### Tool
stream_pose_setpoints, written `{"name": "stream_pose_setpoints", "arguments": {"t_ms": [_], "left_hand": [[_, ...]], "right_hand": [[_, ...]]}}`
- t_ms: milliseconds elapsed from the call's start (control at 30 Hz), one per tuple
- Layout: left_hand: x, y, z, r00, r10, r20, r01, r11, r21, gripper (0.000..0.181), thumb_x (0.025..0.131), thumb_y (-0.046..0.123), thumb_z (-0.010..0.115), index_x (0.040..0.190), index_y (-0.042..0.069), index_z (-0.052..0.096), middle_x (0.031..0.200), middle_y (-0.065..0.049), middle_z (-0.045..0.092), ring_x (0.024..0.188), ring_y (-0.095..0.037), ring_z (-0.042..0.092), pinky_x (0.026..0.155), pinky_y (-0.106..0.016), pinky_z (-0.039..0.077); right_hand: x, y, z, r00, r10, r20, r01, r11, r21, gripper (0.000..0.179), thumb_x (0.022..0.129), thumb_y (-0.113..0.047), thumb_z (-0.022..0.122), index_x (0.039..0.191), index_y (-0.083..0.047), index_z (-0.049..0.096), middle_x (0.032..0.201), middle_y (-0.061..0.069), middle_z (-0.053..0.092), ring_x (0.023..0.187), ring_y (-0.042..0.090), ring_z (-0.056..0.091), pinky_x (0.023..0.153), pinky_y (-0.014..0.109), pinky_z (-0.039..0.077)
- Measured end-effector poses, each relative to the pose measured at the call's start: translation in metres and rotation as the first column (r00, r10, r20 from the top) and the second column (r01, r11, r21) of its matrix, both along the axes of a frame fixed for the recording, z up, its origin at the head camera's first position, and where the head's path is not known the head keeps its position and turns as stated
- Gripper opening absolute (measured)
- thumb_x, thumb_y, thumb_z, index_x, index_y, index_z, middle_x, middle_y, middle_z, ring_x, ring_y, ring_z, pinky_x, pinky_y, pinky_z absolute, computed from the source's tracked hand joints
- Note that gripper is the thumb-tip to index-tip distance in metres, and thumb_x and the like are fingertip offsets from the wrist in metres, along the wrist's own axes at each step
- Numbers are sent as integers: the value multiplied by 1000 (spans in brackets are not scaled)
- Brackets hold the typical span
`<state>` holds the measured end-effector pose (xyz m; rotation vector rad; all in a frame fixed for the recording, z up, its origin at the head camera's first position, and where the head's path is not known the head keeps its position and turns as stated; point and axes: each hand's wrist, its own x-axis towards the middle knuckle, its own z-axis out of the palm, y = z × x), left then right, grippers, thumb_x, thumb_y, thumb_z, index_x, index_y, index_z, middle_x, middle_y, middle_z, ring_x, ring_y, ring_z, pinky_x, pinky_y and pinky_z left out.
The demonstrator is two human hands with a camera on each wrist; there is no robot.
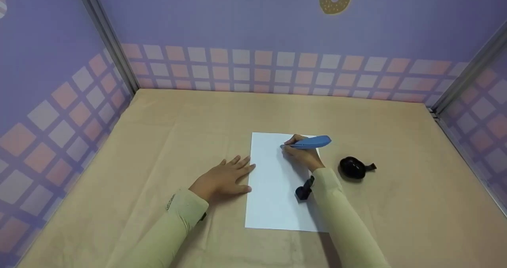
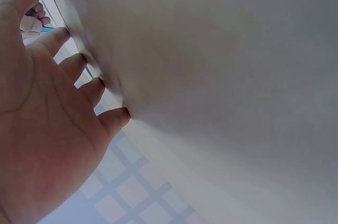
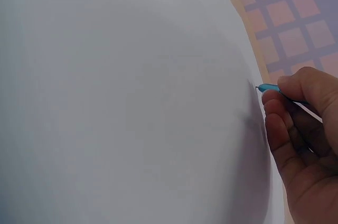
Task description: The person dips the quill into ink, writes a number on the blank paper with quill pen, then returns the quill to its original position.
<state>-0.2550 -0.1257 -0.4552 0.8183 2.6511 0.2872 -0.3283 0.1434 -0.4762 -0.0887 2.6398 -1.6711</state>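
A white sheet of paper (image 1: 269, 204) lies on the cloth-covered table. My right hand (image 1: 303, 155) pinches a blue feather-shaped pen (image 1: 315, 142) over the upper part of the sheet. In the right wrist view the pen's tip (image 3: 259, 87) points at the paper, close to its surface, and the paper looks blank. Fingers spread, my left hand (image 1: 223, 178) rests at the sheet's left edge, its fingertips along that edge. The left wrist view has the left palm (image 2: 47, 113) with the fingers straight.
To the right of the sheet lies a small black bowl-shaped object (image 1: 353, 168) with a short handle. A black wrist camera (image 1: 304, 190) sticks out from the right sleeve over the paper. Patterned panels (image 1: 277, 67) border the table at the back and sides.
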Motion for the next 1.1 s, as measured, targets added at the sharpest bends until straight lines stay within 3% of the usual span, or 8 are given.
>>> {"name": "stream_pose_setpoints", "arguments": {"t_ms": [533,667,1100], "left_hand": [[-2,1,0,1000,-11,-1,11,1000,1,71,95,54,48,154,25,22,163,0,9,151,-26,7,119,-55,12],[-1,1,1,1000,-3,0,3,1000,7,70,95,54,48,154,26,23,163,2,10,151,-25,7,120,-54,11],[1,2,0,1000,6,-7,-6,1000,3,70,95,54,47,154,26,23,163,2,11,151,-25,7,120,-54,12]], "right_hand": [[0,-2,-3,998,55,-38,-56,998,-11,11,82,-5,68,92,-1,69,94,7,71,81,9,59,74,21,46],[1,-3,-2,997,72,-32,-74,996,-48,10,82,-5,69,91,-1,70,89,6,70,74,9,58,68,22,47],[6,-9,-3,993,118,-24,-119,992,-45,10,83,-5,69,92,1,69,95,10,70,74,10,58,67,21,48]]}}
